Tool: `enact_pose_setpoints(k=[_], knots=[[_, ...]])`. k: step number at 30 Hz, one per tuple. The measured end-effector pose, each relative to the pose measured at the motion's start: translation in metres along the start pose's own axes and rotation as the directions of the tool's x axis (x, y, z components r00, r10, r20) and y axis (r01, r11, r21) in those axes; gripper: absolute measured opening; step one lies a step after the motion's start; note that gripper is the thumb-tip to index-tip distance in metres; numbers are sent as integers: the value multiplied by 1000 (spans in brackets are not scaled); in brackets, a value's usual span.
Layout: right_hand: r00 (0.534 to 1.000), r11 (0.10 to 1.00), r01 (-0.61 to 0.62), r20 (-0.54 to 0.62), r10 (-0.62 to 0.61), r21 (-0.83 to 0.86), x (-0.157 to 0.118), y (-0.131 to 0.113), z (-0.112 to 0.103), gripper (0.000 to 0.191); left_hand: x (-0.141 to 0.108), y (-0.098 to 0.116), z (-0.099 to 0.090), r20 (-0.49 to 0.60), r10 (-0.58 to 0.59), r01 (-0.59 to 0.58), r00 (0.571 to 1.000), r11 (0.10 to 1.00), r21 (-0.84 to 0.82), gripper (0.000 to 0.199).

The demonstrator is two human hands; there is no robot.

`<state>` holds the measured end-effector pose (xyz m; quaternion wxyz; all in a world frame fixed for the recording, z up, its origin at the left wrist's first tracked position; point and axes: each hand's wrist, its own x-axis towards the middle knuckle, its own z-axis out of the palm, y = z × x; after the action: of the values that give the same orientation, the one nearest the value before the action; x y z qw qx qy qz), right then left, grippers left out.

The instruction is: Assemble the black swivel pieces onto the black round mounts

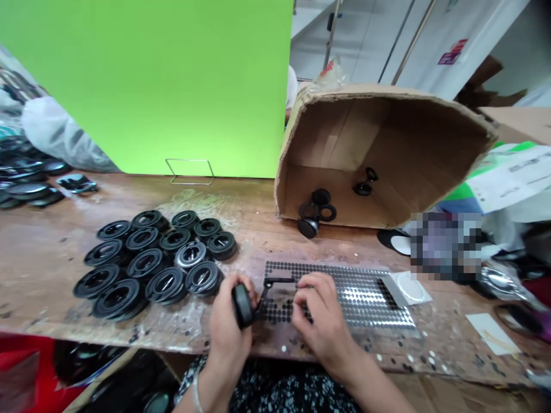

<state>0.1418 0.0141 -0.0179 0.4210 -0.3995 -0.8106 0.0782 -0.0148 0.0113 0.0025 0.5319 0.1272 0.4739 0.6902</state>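
Observation:
My left hand [231, 321] is wrapped round a black round-based holder [243, 305], whose thin hinged arm [279, 280] points right. The base is tilted on its side, its ribbed rim showing. My right hand [321, 312] has its fingers curled beside the arm's far end, one fingertip at or very close to the tip. Whatever the right fingers pinch is too small to make out. Beneath both hands lies a clear sheet of small round dots [357, 292], dark at the left and shiny at the right. Several black ring-shaped bases [146, 261] stand grouped left of my left hand.
An open cardboard box [344, 132] lies on its side behind the sheet, with small black parts [309, 228] at its mouth. A green panel [172, 86] stands at the back. White square cards [413, 288] rest right of the sheet. Black parts [28, 189] pile up far left.

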Motion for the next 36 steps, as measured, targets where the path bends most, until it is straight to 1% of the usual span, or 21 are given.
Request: enact_pose_setpoints(k=[1, 2, 4, 7, 9, 12, 16, 20, 23, 25, 27, 29, 32, 34, 36], knots=[[997, 999, 26, -68, -24, 28, 1, -3, -4, 14, -2, -3, 2, 7, 1, -1, 1000, 1000, 22, 29], [994, 999, 43, -102, -40, 27, 2, -4, -7, 15, -5, -7, 4, 16, 1, -2, 1000, 999, 52, 30], [990, 998, 56, -126, -55, 4, 4, -4, -11, 15, -9, -14, 7, 34, -6, 1, 999, 992, 128, 31], [990, 997, 69, -119, -72, -35, 5, -1, -13, 13, -15, -23, 9, 40, -15, 5, 999, 972, 234, 33], [990, 995, 81, -109, -87, -59, 5, 2, -13, 12, -17, -26, 10, 32, 8, -17, 999, 959, 282, 33], [987, 988, 114, -97, -124, -101, 3, 3, -15, 10, -19, -27, 11, 23, 43, -48, 999, 941, 334, 33], [981, 971, 158, -87, -175, -178, 3, 2, -16, 7, -22, -26, 14, 21, 44, -49, 999, 925, 377, 31], [983, 961, 168, -37, -181, -221, 6, 3, -15, 7, -25, -24, 17, 9, 32, -33, 999, 933, 358, 28], [986, 963, 167, 11, -169, -210, 8, 3, -16, 11, -25, -25, 18, 6, 15, -16, 1000, 944, 329, 28], [985, 965, 175, 20, -174, -194, 7, 2, -17, 12, -24, -26, 17, -10, 14, -10, 1000, 951, 309, 29], [983, 966, 181, 7, -183, -185, 2, 1, -17, 16, -23, -26, 16, -22, 10, -4, 1000, 962, 274, 30], [984, 966, 173, -10, -179, -194, -6, -1, -16, 25, -22, -26, 15, -24, 10, -4, 1000, 970, 244, 31], [992, 967, 118, -17, -125, -224, -17, -5, -13, 36, -21, -24, 15, -14, 14, -11, 1000, 976, 217, 31], [994, 966, 95, -27, -104, -240, -22, -6, -10, 38, -21, -24, 15, -10, 7, -5, 1000, 981, 194, 31], [995, 967, 81, -43, -94, -241, -22, -7, -9, 36, -21, -25, 15, -17, -7, 10, 1000, 985, 170, 32]])
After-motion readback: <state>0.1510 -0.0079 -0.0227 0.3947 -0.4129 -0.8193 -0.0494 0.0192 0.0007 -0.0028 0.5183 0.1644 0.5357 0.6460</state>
